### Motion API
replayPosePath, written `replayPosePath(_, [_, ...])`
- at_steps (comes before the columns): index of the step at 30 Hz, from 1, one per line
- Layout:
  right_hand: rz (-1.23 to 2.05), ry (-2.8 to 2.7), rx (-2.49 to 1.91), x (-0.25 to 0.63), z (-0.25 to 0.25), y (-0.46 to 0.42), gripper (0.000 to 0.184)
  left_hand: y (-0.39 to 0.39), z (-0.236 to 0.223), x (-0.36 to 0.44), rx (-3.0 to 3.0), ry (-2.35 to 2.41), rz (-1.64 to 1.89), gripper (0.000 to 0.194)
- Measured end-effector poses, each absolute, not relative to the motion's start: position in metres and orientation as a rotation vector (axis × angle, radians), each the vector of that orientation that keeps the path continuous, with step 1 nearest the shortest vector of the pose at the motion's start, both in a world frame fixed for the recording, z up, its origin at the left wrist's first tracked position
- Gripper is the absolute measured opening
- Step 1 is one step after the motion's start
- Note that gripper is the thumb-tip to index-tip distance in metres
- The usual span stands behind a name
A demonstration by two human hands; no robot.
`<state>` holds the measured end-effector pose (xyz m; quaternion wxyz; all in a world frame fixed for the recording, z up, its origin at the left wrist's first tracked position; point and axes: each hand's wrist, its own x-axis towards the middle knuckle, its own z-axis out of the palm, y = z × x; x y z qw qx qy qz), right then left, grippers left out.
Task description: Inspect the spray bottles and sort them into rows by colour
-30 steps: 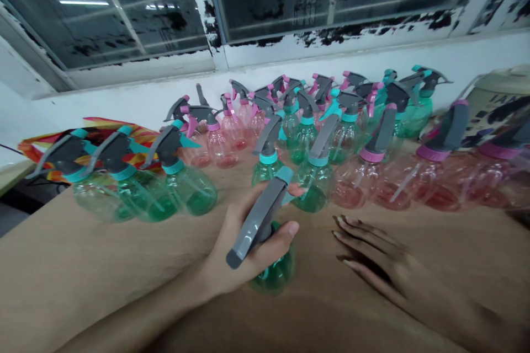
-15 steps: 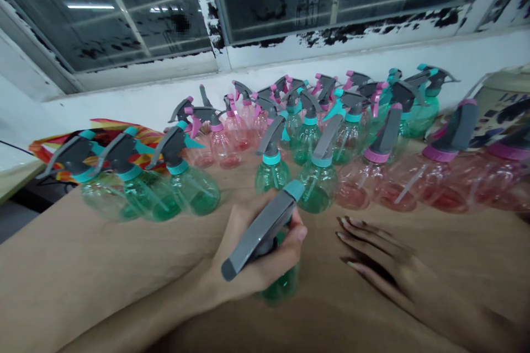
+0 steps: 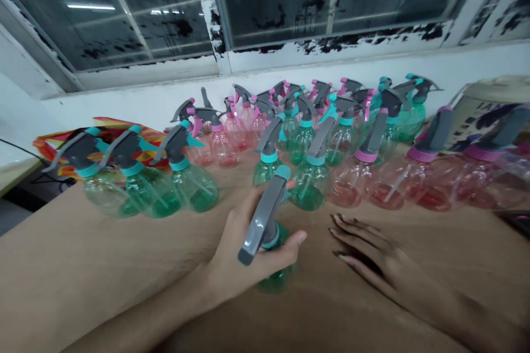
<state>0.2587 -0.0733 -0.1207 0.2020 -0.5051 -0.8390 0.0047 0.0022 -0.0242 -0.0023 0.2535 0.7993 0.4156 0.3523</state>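
Note:
A green spray bottle (image 3: 265,212) with a grey and teal trigger head stands upright on the table in front of me. My left hand (image 3: 242,251) is loosely wrapped round its neck, the thumb stretched along the near side and the other fingers partly hidden behind the head. My right hand (image 3: 383,262) lies flat on the table to the right, fingers stretched out, holding nothing. Just beyond the hands stand another green spray bottle (image 3: 312,187) and a pink spray bottle (image 3: 350,182) in a row.
Three green bottles (image 3: 192,187) stand at the left before a red and yellow bag (image 3: 111,124). Several pink and green bottles crowd the back by the wall (image 3: 144,102). A beige container (image 3: 480,110) stands at the right rear. A dark object (image 3: 515,222) lies at the right edge.
The held bottle's head has turned more upright and its nozzle has swung away from me. My left thumb has moved off the head and straightened. My right hand remains flat on the table.

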Motion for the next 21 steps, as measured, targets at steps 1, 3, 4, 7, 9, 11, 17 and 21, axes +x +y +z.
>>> replayPosePath(1, [0.013, -2.351, -1.416, 0.259, -0.120, -0.073, 0.043, -0.025, -0.004, 0.001, 2.184, 1.152, 0.975, 0.042])
replayPosePath(3, [0.023, -2.359, -1.431, 0.258, -0.118, -0.073, 0.043, -0.028, -0.004, -0.002, 2.223, 1.173, 0.987, 0.036])
replayPosePath(4, [0.027, -2.355, -1.438, 0.258, -0.118, -0.073, 0.042, -0.029, -0.004, -0.004, 2.250, 1.167, 0.982, 0.033])
replayPosePath(7, [0.026, -2.328, -1.435, 0.257, -0.117, -0.073, 0.041, -0.034, 0.000, -0.014, 2.356, 1.133, 0.929, 0.020])
replayPosePath(9, [0.030, -2.315, -1.433, 0.257, -0.118, -0.073, 0.041, -0.035, 0.001, -0.024, 2.415, 1.153, 0.894, 0.013])
replayPosePath(11, [0.045, -2.325, -1.434, 0.257, -0.120, -0.073, 0.041, -0.033, 0.000, -0.037, 2.441, 1.193, 0.905, 0.017])
replayPosePath(17, [0.046, -2.325, -1.427, 0.260, -0.126, -0.071, 0.043, -0.004, -0.018, -0.066, 2.371, 1.580, 1.123, 0.023])
replayPosePath(21, [0.042, -2.286, -1.403, 0.259, -0.124, -0.071, 0.042, 0.020, -0.023, -0.060, 2.346, 1.753, 1.186, 0.031])
